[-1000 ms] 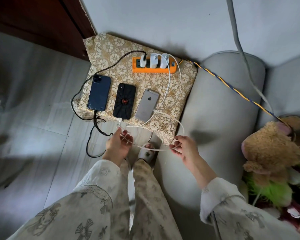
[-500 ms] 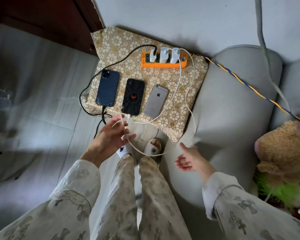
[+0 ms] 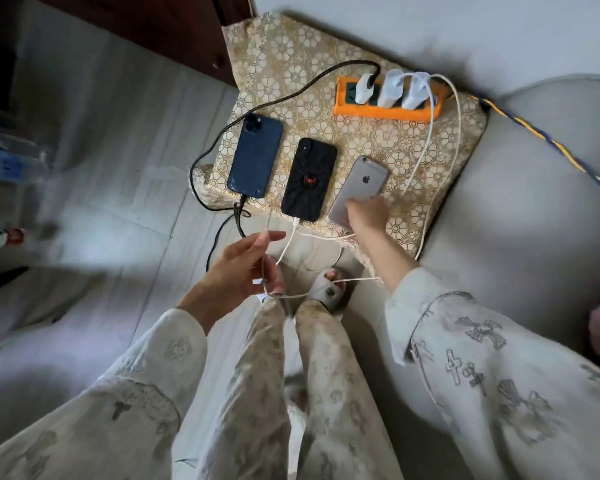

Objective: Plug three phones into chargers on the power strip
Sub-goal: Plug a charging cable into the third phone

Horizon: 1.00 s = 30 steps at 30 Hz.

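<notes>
Cushion [image 3: 291, 57] carries everything: an orange power strip [image 3: 385, 112] at the back and three phones in front. The blue phone [image 3: 255, 155] and black phone [image 3: 309, 180] look plugged in. The right hand [image 3: 366, 214] presses fingertips on the silver phone [image 3: 361, 183], grip unclear. The left hand [image 3: 243, 271] loosely pinches the white cable [image 3: 426, 147]. Best to steady the phone, find the plug tip, then push straight in.

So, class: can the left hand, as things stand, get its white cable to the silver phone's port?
Probably yes. The left hand holds the white cable near the silver phone; however, the right hand covers that phone's lower end.
</notes>
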Each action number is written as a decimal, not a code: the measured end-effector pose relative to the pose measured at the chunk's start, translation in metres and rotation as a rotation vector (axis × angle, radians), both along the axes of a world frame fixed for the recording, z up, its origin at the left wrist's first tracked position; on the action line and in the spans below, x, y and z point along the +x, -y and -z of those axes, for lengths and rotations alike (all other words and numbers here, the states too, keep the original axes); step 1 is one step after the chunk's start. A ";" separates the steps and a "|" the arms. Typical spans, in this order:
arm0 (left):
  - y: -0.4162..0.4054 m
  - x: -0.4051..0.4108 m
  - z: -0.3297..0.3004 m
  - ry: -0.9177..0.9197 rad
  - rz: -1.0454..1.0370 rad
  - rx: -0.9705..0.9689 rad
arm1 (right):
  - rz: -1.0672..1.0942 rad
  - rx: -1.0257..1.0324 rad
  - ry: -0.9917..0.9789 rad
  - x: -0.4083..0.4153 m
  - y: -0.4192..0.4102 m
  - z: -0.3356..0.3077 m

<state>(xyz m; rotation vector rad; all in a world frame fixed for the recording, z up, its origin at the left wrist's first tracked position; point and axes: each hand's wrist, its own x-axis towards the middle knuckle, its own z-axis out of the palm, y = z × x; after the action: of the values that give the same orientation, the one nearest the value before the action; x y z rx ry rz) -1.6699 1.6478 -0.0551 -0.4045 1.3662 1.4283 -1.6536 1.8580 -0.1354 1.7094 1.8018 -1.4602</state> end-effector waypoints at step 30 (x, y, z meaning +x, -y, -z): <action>0.022 -0.025 0.014 -0.321 -0.052 -0.201 | 0.181 -0.207 0.131 -0.023 0.008 -0.012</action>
<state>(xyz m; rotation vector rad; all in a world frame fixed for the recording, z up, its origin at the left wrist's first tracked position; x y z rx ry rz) -1.6946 1.6256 -0.0688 -0.3520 1.7797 1.4469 -1.6770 1.8500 -0.1237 1.8513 1.4084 -1.5057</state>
